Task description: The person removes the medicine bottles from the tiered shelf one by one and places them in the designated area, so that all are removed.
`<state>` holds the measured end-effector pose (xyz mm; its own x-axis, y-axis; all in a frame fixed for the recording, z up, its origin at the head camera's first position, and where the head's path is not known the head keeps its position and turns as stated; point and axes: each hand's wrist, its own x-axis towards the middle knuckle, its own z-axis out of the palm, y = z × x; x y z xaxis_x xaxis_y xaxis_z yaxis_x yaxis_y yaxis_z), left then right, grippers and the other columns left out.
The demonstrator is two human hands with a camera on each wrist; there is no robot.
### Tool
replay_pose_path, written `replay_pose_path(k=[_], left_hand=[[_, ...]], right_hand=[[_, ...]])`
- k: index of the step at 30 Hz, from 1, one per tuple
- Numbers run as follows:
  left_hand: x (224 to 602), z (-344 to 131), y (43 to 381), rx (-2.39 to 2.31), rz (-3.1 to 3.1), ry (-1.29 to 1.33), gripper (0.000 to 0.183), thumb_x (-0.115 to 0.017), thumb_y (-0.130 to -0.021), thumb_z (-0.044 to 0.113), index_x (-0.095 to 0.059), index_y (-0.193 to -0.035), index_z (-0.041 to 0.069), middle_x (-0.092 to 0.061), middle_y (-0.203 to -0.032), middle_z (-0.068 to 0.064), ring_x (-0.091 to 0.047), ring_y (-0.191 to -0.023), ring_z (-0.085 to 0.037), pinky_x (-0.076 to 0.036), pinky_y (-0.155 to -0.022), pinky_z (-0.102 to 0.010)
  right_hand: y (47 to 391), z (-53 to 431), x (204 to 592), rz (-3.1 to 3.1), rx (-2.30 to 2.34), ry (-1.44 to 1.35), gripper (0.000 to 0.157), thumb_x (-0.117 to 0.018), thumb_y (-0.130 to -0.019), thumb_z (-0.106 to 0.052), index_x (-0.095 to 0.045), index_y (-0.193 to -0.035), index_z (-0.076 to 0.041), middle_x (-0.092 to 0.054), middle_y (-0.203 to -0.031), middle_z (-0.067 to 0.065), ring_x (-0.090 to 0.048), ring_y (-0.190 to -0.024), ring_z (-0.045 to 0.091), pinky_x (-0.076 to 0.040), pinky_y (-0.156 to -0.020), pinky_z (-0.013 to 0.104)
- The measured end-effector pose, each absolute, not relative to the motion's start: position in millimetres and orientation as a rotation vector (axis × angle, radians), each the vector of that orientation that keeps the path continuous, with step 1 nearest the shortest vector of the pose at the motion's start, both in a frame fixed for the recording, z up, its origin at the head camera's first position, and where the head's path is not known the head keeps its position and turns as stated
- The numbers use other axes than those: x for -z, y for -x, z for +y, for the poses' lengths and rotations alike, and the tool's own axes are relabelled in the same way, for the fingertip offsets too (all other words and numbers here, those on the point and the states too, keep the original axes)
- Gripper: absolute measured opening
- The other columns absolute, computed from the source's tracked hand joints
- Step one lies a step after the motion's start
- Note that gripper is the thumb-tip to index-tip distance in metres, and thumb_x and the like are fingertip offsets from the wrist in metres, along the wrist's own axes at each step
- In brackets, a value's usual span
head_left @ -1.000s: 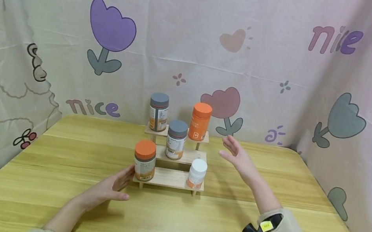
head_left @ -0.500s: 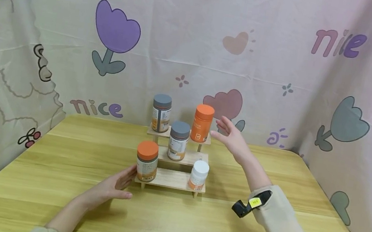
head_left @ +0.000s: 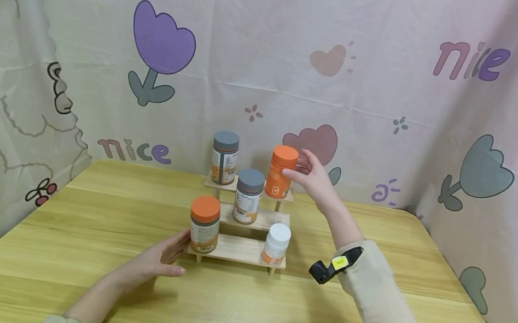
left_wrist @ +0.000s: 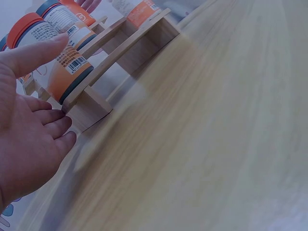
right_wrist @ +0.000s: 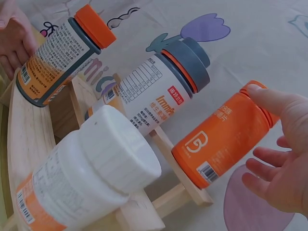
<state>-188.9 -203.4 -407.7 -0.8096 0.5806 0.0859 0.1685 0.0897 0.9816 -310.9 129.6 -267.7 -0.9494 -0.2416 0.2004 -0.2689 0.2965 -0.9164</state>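
Note:
In the head view, my right hand (head_left: 314, 181) reaches the top step beside an all-orange bottle (head_left: 280, 178). Its thumb lies over the front of that bottle near the lid, and the other fingers, loosely bent, are at its right side; the right wrist view shows a gap between them and the bottle. My left hand (head_left: 150, 265) is at the lower left, fingers extended beside an orange-lidded jar (head_left: 204, 231) on the bottom step. Its thumb stands apart from the jar. Whether those fingertips touch the jar or the wooden stand (head_left: 239, 250) is unclear.
A grey-lidded bottle (head_left: 224, 159) stands on the top step at left, another grey-lidded bottle (head_left: 247, 198) on the middle step. At the bottom right stands a small white bottle (head_left: 276, 245). The wooden table (head_left: 82, 214) meets a printed cloth backdrop (head_left: 255, 45) behind.
My right hand has moved left and away from me, from beside the stand to the all-orange bottle, its thumb now over the bottle's front. My left hand stays by the orange-lidded jar.

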Motion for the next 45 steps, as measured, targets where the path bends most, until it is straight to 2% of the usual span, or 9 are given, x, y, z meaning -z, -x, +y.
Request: replay_pose_path(k=[5, 11, 16, 18, 23, 27, 32, 39, 45], left_hand=[[408.2, -202.7, 188.7, -1.78, 2.048, -0.741, 0.086, -0.057, -0.088, 0.007, 0.006, -0.142, -0.011, 0.006, -0.149, -0.03, 0.001, -0.135, -0.044, -0.006, -0.108, -0.044], [410.6, -203.1, 188.5, -1.786, 2.049, -0.729, 0.085, -0.058, -0.088, 0.007, 0.006, -0.142, -0.011, 0.006, -0.149, -0.03, 0.001, -0.136, -0.044, -0.018, -0.105, -0.015], [410.6, -202.7, 189.0, -1.781, 2.057, -0.726, 0.085, -0.058, -0.088, 0.007, 0.005, -0.142, -0.011, 0.005, -0.149, -0.03, 0.0, -0.136, -0.043, -0.011, -0.11, -0.035], [410.7, -202.6, 189.2, -1.78, 2.059, -0.729, 0.085, -0.058, -0.088, 0.007, 0.005, -0.142, -0.011, 0.005, -0.149, -0.029, 0.0, -0.136, -0.043, -0.01, -0.109, -0.037], [411.5, -203.3, 189.6, -1.789, 2.053, -0.729, 0.085, -0.058, -0.088, 0.007, 0.006, -0.142, -0.011, 0.006, -0.149, -0.029, 0.001, -0.136, -0.043, -0.018, -0.103, -0.012], [412.0, -203.6, 190.1, -1.786, 2.054, -0.73, 0.085, -0.058, -0.088, 0.007, 0.006, -0.143, -0.011, 0.006, -0.149, -0.029, 0.001, -0.136, -0.043, -0.019, -0.101, -0.009], [411.8, -203.7, 190.4, -1.782, 2.057, -0.739, 0.085, -0.057, -0.089, 0.007, 0.005, -0.143, -0.01, 0.006, -0.149, -0.029, 0.002, -0.136, -0.043, -0.019, -0.101, -0.009], [410.3, -203.5, 190.0, -1.771, 2.07, -0.733, 0.084, -0.057, -0.089, 0.008, 0.005, -0.143, -0.01, 0.005, -0.149, -0.029, 0.001, -0.136, -0.043, -0.007, -0.109, -0.041], [409.6, -202.8, 188.6, -1.769, 2.071, -0.734, 0.085, -0.057, -0.089, 0.008, 0.006, -0.143, -0.011, 0.005, -0.149, -0.03, 0.001, -0.136, -0.044, -0.005, -0.108, -0.047]], right_hand=[[314.8, 121.8, 266.1, -2.514, -1.719, -0.474, 0.078, -0.069, -0.083, -0.019, -0.023, -0.145, -0.004, -0.044, -0.133, 0.016, -0.044, -0.119, 0.03, -0.038, -0.102, 0.042], [316.1, 114.1, 264.8, -2.5, -1.692, -0.482, 0.073, -0.07, -0.082, -0.017, -0.029, -0.141, -0.003, -0.047, -0.128, 0.015, -0.047, -0.114, 0.029, -0.042, -0.099, 0.041], [316.6, 113.2, 266.4, -2.487, -1.663, -0.499, 0.065, -0.07, -0.082, -0.018, -0.037, -0.136, -0.003, -0.049, -0.125, 0.014, -0.048, -0.112, 0.03, -0.044, -0.097, 0.043], [316.7, 114.1, 267.1, -2.478, -1.653, -0.513, 0.062, -0.071, -0.082, -0.019, -0.04, -0.133, -0.004, -0.05, -0.123, 0.014, -0.048, -0.111, 0.03, -0.044, -0.096, 0.043], [315.9, 118.8, 268.2, -2.462, -1.635, -0.52, 0.058, -0.071, -0.082, -0.019, -0.043, -0.131, -0.006, -0.052, -0.121, 0.012, -0.049, -0.108, 0.027, -0.045, -0.094, 0.041], [316.1, 127.8, 268.7, -2.445, -1.621, -0.505, 0.058, -0.071, -0.082, -0.02, -0.044, -0.131, -0.006, -0.052, -0.121, 0.011, -0.049, -0.108, 0.027, -0.045, -0.094, 0.04], [316.1, 143.6, 267.6, -2.405, -1.661, -0.496, 0.058, -0.069, -0.083, -0.017, -0.041, -0.133, -0.004, -0.05, -0.122, 0.014, -0.048, -0.108, 0.028, -0.045, -0.091, 0.039], [314.8, 169.2, 272.0, -2.391, -1.694, -0.438, 0.058, -0.066, -0.086, -0.016, -0.038, -0.135, -0.001, -0.047, -0.122, 0.018, -0.046, -0.108, 0.028, -0.043, -0.092, 0.037], [312.4, 189.6, 284.9, -2.422, -1.668, -0.351, 0.061, -0.065, -0.086, -0.017, -0.035, -0.137, -0.001, -0.045, -0.127, 0.02, -0.045, -0.113, 0.032, -0.04, -0.097, 0.042]])
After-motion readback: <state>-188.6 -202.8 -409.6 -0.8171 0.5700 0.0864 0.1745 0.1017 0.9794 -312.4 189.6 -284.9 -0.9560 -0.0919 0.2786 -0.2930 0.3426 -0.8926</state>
